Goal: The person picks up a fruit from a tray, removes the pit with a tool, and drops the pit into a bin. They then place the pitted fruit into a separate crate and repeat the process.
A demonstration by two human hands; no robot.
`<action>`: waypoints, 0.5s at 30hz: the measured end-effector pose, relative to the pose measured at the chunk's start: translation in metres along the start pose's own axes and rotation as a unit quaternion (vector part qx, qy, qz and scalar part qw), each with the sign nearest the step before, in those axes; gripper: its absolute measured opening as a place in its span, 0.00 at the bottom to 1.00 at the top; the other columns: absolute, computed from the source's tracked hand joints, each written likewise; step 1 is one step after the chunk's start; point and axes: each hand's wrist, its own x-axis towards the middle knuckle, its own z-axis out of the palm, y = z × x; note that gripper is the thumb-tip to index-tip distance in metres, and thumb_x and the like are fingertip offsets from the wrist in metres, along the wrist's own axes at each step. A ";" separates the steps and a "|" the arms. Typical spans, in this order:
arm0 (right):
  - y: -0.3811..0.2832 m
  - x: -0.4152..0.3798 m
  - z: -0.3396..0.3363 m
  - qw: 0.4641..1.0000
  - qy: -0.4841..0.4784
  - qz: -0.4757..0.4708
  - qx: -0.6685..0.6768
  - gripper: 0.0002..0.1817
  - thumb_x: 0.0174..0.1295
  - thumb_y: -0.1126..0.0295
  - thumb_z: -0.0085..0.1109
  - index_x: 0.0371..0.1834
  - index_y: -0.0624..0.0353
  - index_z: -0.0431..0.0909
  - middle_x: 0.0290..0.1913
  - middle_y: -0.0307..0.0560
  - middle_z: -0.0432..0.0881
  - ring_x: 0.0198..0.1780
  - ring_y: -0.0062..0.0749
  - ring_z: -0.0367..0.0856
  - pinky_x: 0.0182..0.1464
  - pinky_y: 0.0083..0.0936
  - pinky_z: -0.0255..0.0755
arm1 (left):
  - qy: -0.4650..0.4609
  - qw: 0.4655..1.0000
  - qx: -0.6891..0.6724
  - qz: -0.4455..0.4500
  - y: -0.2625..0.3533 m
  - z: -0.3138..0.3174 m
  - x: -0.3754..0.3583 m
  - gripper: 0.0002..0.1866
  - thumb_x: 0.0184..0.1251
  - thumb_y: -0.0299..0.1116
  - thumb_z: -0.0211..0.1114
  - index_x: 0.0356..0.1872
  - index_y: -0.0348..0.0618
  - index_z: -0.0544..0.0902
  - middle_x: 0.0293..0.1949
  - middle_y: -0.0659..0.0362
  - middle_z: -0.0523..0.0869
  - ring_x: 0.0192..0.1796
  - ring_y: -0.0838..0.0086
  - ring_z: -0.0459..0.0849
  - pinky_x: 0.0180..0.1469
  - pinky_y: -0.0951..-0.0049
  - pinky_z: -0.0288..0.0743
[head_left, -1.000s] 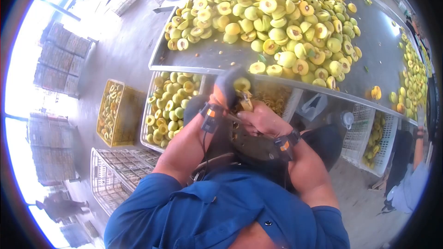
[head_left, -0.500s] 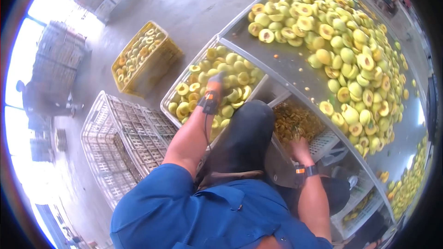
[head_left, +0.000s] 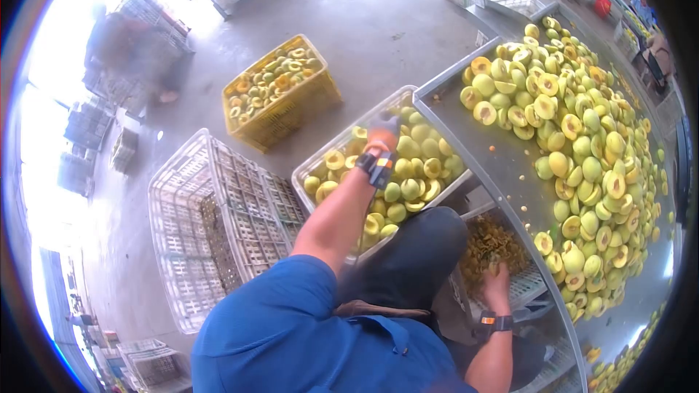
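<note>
My left hand point(head_left: 383, 135), in a glove with an orange back and greyish fingers, reaches over the far part of a white crate point(head_left: 300, 176) full of halved yellow-green stone fruit point(head_left: 409, 189). Its fingers are blurred, and whatever they hold is hidden. Lower down, my right hand point(head_left: 496, 287) is over a container of brownish-yellow scraps point(head_left: 495, 240) below the table edge. The fingers there are curled around something small and yellow-green that I cannot make out. Each wrist carries a dark strapped device. A large heap of fruit halves point(head_left: 582, 167) covers much of the metal table point(head_left: 502, 147).
A yellow crate point(head_left: 287, 122) of fruit halves stands on the floor ahead. Left of me are empty white crates point(head_left: 255, 207). Another person point(head_left: 131, 51), blurred, is near stacked crates at the far left. The table's raised metal rim point(head_left: 473, 167) runs close along my right side.
The view has shifted, so the crates and table appear further right. My left hand still reaches over the fruit crate, and my right hand has lifted slightly from the scraps, with a yellow-green bit showing at its fingers.
</note>
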 end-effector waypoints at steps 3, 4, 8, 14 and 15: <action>0.017 0.001 -0.006 0.986 0.016 -0.068 -0.152 0.25 0.64 0.69 0.65 0.61 0.70 0.73 0.51 0.75 0.84 0.55 0.72 0.83 0.58 0.51 0.76 | 0.007 0.993 -0.109 0.033 0.024 -0.015 -0.035 0.17 0.73 0.32 0.68 0.59 0.35 0.87 0.37 0.59 0.91 0.34 0.80 0.83 0.35 0.76 0.77; 0.021 0.001 -0.006 0.984 0.029 -0.087 -0.150 0.29 0.65 0.70 0.63 0.67 0.71 0.70 0.58 0.77 0.82 0.62 0.73 0.81 0.63 0.50 0.75 | -0.002 0.994 -0.087 0.063 0.035 -0.020 -0.045 0.19 0.74 0.32 0.68 0.61 0.35 0.87 0.37 0.59 0.91 0.34 0.79 0.85 0.35 0.76 0.77; -0.028 -0.036 -0.021 0.993 0.048 -0.080 -0.074 0.34 0.67 0.70 0.61 0.76 0.69 0.66 0.68 0.77 0.78 0.70 0.71 0.76 0.70 0.49 0.71 | -0.037 0.984 -0.008 0.174 0.087 -0.021 -0.086 0.17 0.74 0.32 0.67 0.59 0.38 0.89 0.41 0.57 0.94 0.37 0.77 0.88 0.42 0.74 0.82; 0.041 -0.011 -0.025 0.984 0.048 -0.157 -0.075 0.31 0.70 0.68 0.60 0.75 0.65 0.69 0.67 0.72 0.80 0.70 0.70 0.77 0.70 0.50 0.72 | -0.141 0.975 -0.002 0.174 0.181 0.018 -0.152 0.17 0.73 0.41 0.67 0.53 0.42 0.90 0.50 0.46 0.93 0.54 0.51 0.91 0.60 0.57 0.83; 0.056 -0.001 -0.021 0.972 0.032 -0.203 -0.117 0.30 0.71 0.68 0.60 0.75 0.65 0.70 0.67 0.72 0.80 0.70 0.69 0.77 0.71 0.50 0.72 | -0.131 0.962 0.045 0.237 0.180 0.026 -0.148 0.15 0.72 0.38 0.68 0.54 0.43 0.90 0.50 0.48 0.93 0.54 0.53 0.91 0.59 0.57 0.83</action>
